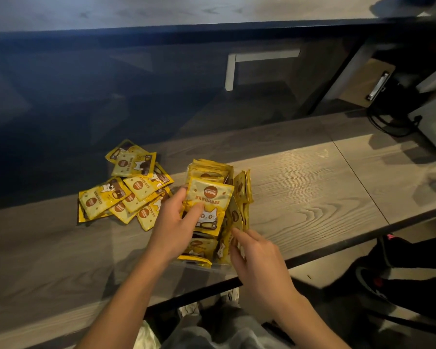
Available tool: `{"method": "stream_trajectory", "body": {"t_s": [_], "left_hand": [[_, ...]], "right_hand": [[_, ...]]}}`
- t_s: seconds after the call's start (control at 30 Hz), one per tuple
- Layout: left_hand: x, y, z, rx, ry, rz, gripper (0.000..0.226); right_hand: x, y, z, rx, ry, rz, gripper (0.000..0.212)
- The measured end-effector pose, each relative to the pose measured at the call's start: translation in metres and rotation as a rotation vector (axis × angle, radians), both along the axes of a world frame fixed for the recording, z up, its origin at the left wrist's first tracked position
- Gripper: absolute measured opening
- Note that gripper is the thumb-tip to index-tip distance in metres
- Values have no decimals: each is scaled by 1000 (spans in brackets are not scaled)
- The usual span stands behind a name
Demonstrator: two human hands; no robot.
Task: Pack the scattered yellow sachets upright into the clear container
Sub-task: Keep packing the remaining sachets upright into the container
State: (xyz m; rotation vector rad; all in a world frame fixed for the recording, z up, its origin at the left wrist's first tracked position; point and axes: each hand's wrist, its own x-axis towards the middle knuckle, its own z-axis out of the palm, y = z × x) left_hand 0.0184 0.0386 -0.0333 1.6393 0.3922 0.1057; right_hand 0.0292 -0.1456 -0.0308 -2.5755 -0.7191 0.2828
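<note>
A clear container [199, 267] stands near the table's front edge, packed with several upright yellow sachets [212, 170]. My left hand [173, 227] holds one yellow sachet [209, 197] with a cat picture upright over the container, thumb on its face. My right hand [254, 258] touches the sachets [239, 210] standing at the container's right side with its fingertips. A loose pile of several yellow sachets [126, 190] lies flat on the table to the left of the container.
The wooden table [312, 192] has a dark front edge close to my arms. A dark glossy panel rises behind the pile. At the back right are a clipboard [368, 79], black cables and a grey box. Shoes lie on the floor at right.
</note>
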Motion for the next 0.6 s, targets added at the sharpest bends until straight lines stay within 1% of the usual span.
{"method": "stream_trajectory", "body": {"t_s": [0.07,0.17,0.23,0.33,0.43,0.53,0.6], "left_hand": [[2,-1,0,-3,5,-11,22],[4,-1,2,-6,4,5,20],[5,0,3,-5,-1,25,20],[5,0,3,-7,1,41,21],[6,0,4,33,8,29,23],[7,2,4,47,32,27,23],[7,2,3,27,55,0,23]], "right_hand": [[9,6,5,-18,-22,4,26],[23,12,17,-81,-152,-9,20],[35,15,21,-83,-196,-25,19],[57,22,13,-83,-139,-30,20],[66,29,-1,-167,-109,-6,17],[61,33,-9,-276,-231,11,13],[59,32,-12,-276,-290,12,10]]}}
